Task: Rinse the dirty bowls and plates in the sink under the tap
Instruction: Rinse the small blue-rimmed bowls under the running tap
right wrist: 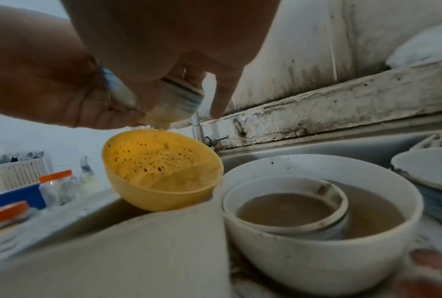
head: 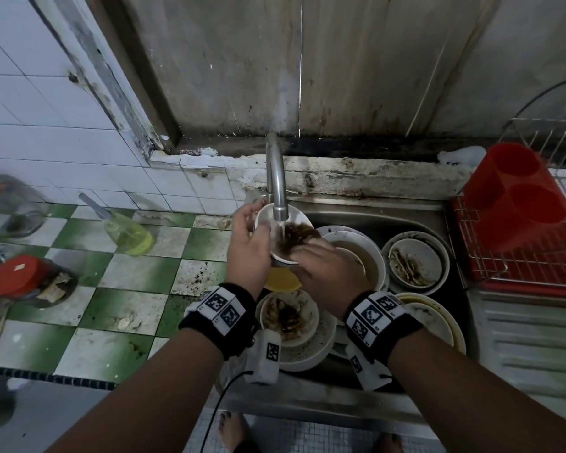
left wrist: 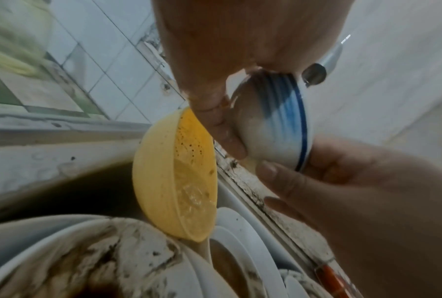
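Stained grey wall and a green-checked tile counter frame my view, with the steel sink [head: 389, 217] at centre right. My left hand [head: 247, 250] and right hand [head: 329, 273] are together, both clamped on one small white bowl [head: 283, 223] with blue rings, tilted under the tap [head: 275, 178] at frame centre. I judge it glazed ceramic: stiff, chippable, slippery when wet, best gripped at rim and foot. Just below sits a light-looking yellow plastic bowl [left wrist: 176, 175], speckled. Further right, a white bowl [right wrist: 317, 231] holds murky water; crusted plates [head: 435, 322] lie lower right.
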